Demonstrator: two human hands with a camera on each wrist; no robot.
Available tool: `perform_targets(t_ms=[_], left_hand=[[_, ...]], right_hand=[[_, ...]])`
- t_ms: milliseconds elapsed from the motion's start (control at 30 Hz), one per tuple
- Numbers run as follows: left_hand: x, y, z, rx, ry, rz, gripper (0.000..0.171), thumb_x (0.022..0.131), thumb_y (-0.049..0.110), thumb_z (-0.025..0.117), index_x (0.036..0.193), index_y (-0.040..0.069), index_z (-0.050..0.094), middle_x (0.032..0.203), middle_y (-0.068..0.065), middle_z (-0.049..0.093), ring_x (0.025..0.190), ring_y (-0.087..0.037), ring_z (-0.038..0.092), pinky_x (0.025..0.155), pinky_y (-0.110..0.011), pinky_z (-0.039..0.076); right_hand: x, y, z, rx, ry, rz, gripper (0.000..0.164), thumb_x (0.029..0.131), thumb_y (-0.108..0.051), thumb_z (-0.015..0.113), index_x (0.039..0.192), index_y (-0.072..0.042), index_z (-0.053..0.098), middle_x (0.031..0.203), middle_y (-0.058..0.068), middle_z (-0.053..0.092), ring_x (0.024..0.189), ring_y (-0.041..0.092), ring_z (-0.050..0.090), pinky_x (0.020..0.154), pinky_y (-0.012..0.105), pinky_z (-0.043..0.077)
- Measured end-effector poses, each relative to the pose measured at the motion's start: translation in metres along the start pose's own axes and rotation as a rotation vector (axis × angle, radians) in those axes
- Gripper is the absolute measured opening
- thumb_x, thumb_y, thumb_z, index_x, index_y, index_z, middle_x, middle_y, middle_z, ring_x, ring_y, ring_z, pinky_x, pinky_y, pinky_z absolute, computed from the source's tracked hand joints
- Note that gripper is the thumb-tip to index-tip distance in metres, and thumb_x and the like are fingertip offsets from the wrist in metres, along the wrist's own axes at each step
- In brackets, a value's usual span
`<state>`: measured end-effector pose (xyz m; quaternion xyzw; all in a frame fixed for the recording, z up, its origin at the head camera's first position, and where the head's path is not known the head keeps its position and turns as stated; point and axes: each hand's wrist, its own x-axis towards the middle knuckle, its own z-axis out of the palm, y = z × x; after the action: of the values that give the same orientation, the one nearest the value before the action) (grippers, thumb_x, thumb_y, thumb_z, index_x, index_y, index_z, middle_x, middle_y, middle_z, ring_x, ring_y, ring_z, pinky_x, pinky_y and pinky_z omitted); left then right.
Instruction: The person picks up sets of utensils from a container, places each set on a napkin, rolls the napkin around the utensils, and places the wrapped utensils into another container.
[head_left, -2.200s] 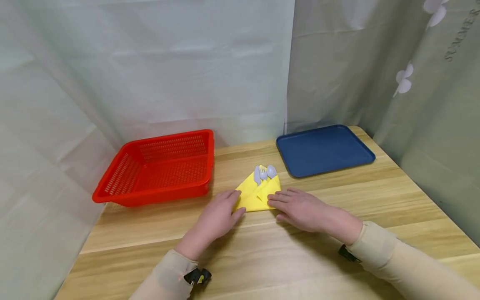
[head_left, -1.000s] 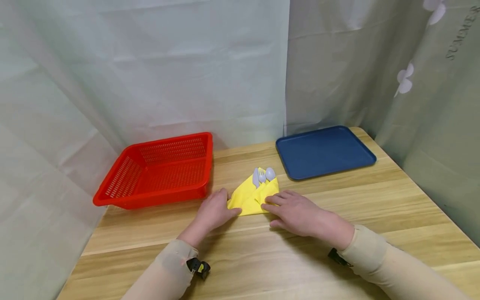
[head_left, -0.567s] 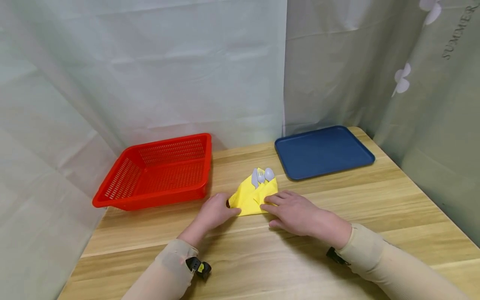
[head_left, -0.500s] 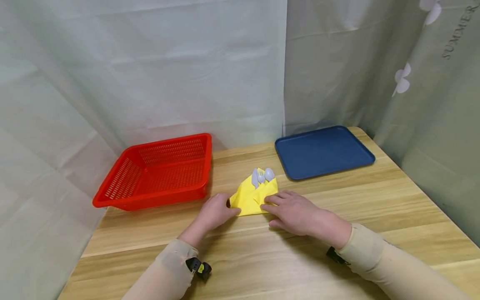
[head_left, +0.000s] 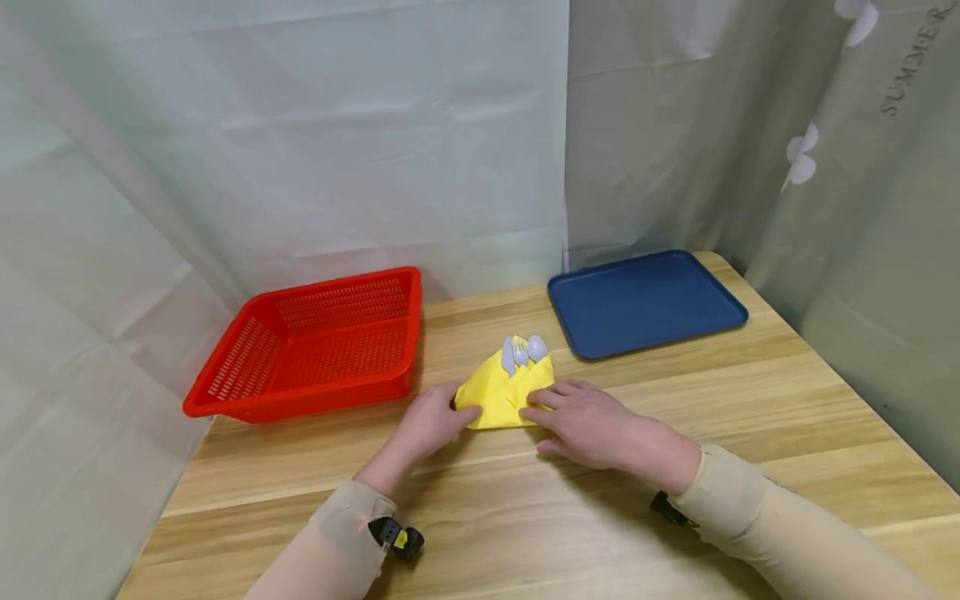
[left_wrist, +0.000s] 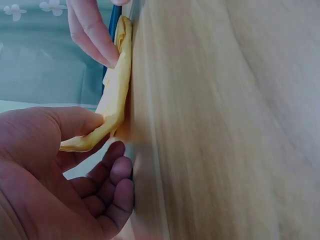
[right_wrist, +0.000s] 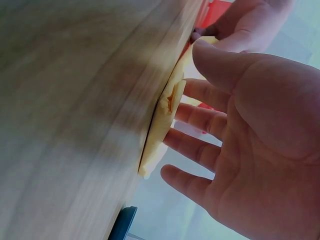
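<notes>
A yellow napkin lies folded on the table, its right side turned over the handles of a knife, a fork and a spoon. Only their pale grey upper ends stick out at the top. My left hand pinches the napkin's left edge between thumb and fingers. In the left wrist view that edge is lifted off the wood, and the lower fingers curl beneath it. With spread, nearly straight fingers, my right hand rests its fingertips on the napkin's folded right side.
At the left stands a red perforated basket with nothing seen inside. A blue tray lies at the back right. Pale curtains hang behind and on both sides of the wooden table.
My left hand has gone from lying over the napkin's left side to pinching and raising that edge, most recently bending it slightly inward. The right hand has stayed nearly in place.
</notes>
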<state>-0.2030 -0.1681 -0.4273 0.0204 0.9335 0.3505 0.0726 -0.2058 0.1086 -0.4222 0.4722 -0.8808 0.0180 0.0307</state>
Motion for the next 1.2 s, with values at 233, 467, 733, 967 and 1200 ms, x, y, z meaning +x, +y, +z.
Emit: perform_targets(t_ms=[233, 467, 733, 967, 1200], left_hand=[[0.001, 0.006, 0.000, -0.073, -0.008, -0.037, 0.018, 0.102, 0.023, 0.070, 0.110, 0.008, 0.070, 0.071, -0.005, 0.063, 0.056, -0.018, 0.056, 0.054, -0.030, 0.046], [0.003, 0.012, 0.001, -0.174, 0.010, -0.041, 0.023, 0.103, 0.024, 0.070, 0.114, 0.005, 0.072, 0.088, -0.006, 0.070, 0.071, -0.021, 0.062, 0.064, -0.030, 0.051], [0.004, 0.020, 0.001, -0.261, 0.037, -0.019, 0.029, 0.104, 0.021, 0.074, 0.124, 0.001, 0.075, 0.099, -0.005, 0.077, 0.086, -0.023, 0.073, 0.079, -0.035, 0.062], [0.003, 0.032, 0.002, -0.258, 0.053, -0.001, 0.027, 0.104, 0.021, 0.075, 0.122, 0.001, 0.076, 0.093, -0.004, 0.079, 0.085, -0.027, 0.077, 0.079, -0.039, 0.064], [0.006, 0.037, 0.003, -0.241, 0.014, -0.036, 0.037, 0.104, 0.033, 0.079, 0.126, 0.005, 0.069, 0.101, -0.006, 0.076, 0.086, -0.028, 0.076, 0.081, -0.040, 0.065]], right_hand=[[0.001, 0.001, 0.001, 0.000, -0.024, 0.018, 0.052, 0.107, -0.039, 0.074, 0.152, -0.014, 0.067, 0.153, 0.009, 0.063, 0.141, 0.034, 0.058, 0.119, 0.055, 0.045], [0.001, 0.000, 0.000, 0.001, -0.028, 0.018, 0.051, 0.107, -0.039, 0.074, 0.151, -0.014, 0.067, 0.152, 0.009, 0.063, 0.140, 0.033, 0.058, 0.119, 0.054, 0.046], [0.002, -0.001, -0.003, 0.001, -0.049, 0.030, 0.051, 0.108, -0.039, 0.073, 0.152, -0.015, 0.066, 0.153, 0.008, 0.062, 0.140, 0.033, 0.058, 0.119, 0.054, 0.045], [0.003, 0.000, -0.003, -0.007, -0.046, 0.025, 0.050, 0.107, -0.038, 0.074, 0.151, -0.015, 0.067, 0.151, 0.008, 0.063, 0.139, 0.032, 0.059, 0.117, 0.054, 0.046], [0.003, 0.001, -0.002, -0.015, -0.039, 0.018, 0.050, 0.107, -0.038, 0.075, 0.150, -0.015, 0.067, 0.150, 0.007, 0.063, 0.137, 0.032, 0.059, 0.117, 0.054, 0.047]])
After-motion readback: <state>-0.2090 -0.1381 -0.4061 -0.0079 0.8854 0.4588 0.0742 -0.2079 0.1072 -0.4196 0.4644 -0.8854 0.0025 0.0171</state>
